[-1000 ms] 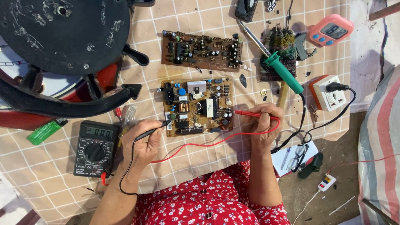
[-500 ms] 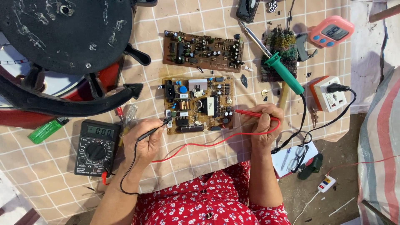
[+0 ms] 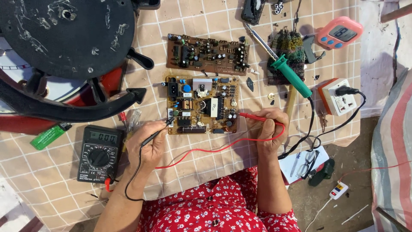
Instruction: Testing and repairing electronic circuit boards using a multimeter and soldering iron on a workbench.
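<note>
Worktop (image 3: 206,17), checked cloth: bare room only along the near edge; far and left parts crowded. Yellow-brown circuit board (image 3: 201,104), one, central, flat, packed with components. Left hand (image 3: 146,145), grip closed on black probe (image 3: 158,133), tip on the board's left edge. Right hand (image 3: 269,129), grip closed on red probe (image 3: 253,117), tip at the board's right edge. Second brown board (image 3: 207,54), one, just beyond. Multimeter (image 3: 100,154), one, near the left hand. Green soldering iron (image 3: 292,76), one.
</note>
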